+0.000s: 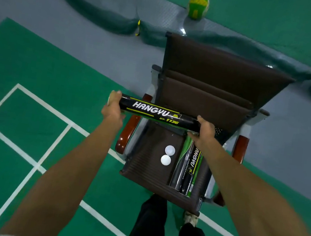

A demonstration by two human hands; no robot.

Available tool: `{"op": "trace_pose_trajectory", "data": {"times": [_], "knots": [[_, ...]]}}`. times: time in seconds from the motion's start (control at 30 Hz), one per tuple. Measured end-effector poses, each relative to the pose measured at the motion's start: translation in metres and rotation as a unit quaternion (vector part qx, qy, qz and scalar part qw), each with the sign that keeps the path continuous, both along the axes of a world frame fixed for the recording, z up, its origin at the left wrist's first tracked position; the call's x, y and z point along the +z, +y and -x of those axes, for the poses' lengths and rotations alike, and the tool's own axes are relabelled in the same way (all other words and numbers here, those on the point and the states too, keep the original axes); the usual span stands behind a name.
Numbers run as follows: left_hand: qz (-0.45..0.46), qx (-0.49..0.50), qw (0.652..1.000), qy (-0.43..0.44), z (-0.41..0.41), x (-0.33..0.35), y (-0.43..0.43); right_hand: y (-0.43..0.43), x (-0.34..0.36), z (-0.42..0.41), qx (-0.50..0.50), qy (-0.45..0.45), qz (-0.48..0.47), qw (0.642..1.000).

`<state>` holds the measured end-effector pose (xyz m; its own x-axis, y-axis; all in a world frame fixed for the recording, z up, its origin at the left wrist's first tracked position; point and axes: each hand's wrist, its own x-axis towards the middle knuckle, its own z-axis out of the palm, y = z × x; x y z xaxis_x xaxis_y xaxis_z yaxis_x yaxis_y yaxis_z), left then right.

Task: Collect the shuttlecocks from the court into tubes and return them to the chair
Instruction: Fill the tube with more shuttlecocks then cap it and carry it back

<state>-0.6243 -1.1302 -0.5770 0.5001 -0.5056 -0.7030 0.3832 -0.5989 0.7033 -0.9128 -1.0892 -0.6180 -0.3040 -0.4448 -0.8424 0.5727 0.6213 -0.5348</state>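
Both hands, left hand (113,106) and right hand (204,134), grip closed on ends of one black tube (157,114), held level above chair (205,89) seat. Below grip: more tubes (186,169), two white caps (167,155). Likely late stage; tube not yet set down.

Both hands, left (112,107) and right (204,133), hold a black tube (157,113) above the chair (204,97).

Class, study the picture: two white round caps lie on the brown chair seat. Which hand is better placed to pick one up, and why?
Probably the right hand: it grips the black shuttlecock tube at the end above the brown chair seat, nearer the two white round caps. The left hand holds the far end, beyond the armrest.
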Motion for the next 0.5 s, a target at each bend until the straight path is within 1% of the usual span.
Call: {"op": "trace_pose_trajectory", "data": {"times": [0.1, 0.2, 0.27, 0.33, 0.43, 0.5], "knots": [[-0.056, -0.030, 0.997, 0.046, -0.001, -0.037, 0.037, -0.001, -0.008, 0.009, 0.009, 0.041, 0.001, 0.999], [-0.126, -0.078, 0.985, 0.088, -0.004, -0.079, 0.064, -0.002, -0.020, 0.017, 0.037, 0.083, 0.009, 0.996], [-0.158, -0.087, 0.978, 0.104, -0.002, -0.106, 0.084, -0.005, -0.029, 0.020, 0.073, 0.112, 0.014, 0.991], [-0.183, -0.076, 0.972, 0.130, 0.004, -0.126, 0.113, -0.010, -0.041, 0.019, 0.123, 0.142, 0.010, 0.982], [-0.242, -0.052, 0.952, 0.178, 0.015, -0.156, 0.159, -0.025, -0.071, 0.010, 0.219, 0.219, 0.011, 0.951], [-0.271, -0.033, 0.941, 0.201, 0.025, -0.176, 0.183, -0.038, -0.106, 0.004, 0.306, 0.275, 0.013, 0.911]]}}
